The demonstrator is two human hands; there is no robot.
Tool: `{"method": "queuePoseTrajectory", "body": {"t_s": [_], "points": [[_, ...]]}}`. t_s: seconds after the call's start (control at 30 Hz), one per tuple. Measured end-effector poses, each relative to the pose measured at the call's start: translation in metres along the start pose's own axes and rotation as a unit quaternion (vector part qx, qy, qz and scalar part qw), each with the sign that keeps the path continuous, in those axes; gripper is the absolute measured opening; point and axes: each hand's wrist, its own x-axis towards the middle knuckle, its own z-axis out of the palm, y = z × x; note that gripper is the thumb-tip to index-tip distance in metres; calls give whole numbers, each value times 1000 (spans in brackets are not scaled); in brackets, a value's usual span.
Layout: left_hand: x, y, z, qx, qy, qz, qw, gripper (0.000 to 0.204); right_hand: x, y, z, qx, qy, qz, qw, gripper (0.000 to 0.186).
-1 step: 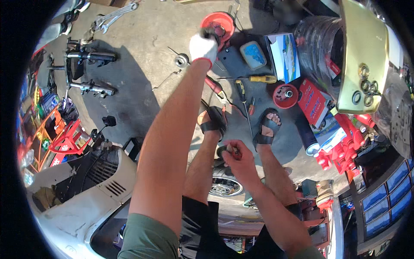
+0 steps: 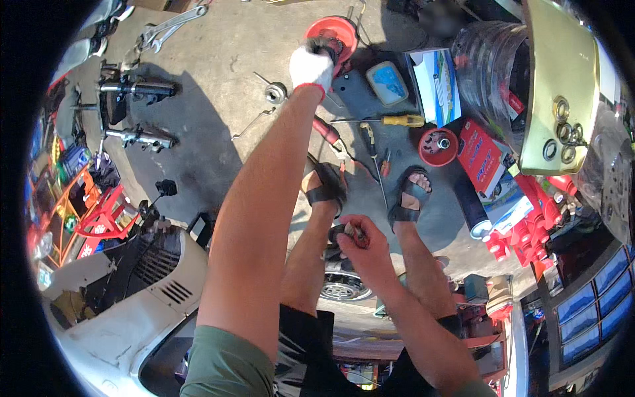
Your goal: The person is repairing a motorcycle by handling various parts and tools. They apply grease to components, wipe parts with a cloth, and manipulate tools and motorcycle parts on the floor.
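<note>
My left hand, in a white glove with a red cuff, reaches to the red bowl at the top middle, its fingers curled at something dark that I cannot make out. My right hand, bare and lower in the middle, is closed round a small metal part. Below my left hand lie red-handled pliers, a yellow screwdriver and a metal ring part. A blue-filled container sits beside the bowl. A second red bowl holds a metal part.
Fork tubes and wrenches lie at the left, above a white scooter body and red metal frame. Right are boxes, a spray can, a yellow tray with rings and red parts.
My right hand has shifted very slightly left with the metal part. My left hand stays at the red bowl, with hardly any visible movement.
</note>
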Motion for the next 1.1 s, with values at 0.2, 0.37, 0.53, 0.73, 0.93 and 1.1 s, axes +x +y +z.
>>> {"method": "queuePoseTrajectory", "body": {"t_s": [0.2,0.37,0.53,0.73,0.93,1.1], "points": [[23,-2,40,86,-20,59,994,22,-2,-18,4,11,-3,23,1000,27],[40,-22,35,86,-74,107,988,28,-5,-20,10,1,-12,-21,1000,29],[53,-18,20,172,-98,59,978,31,-1,-19,19,21,-9,-10,1000,29],[51,-21,-11,170,-19,144,975,32,0,-23,30,2,-11,-11,1000,27],[32,-6,-2,355,-19,135,925,42,5,-22,36,6,-7,1,1000,25],[34,-14,16,378,-15,140,915,44,3,-28,36,-3,-7,-7,1000,25]]}}
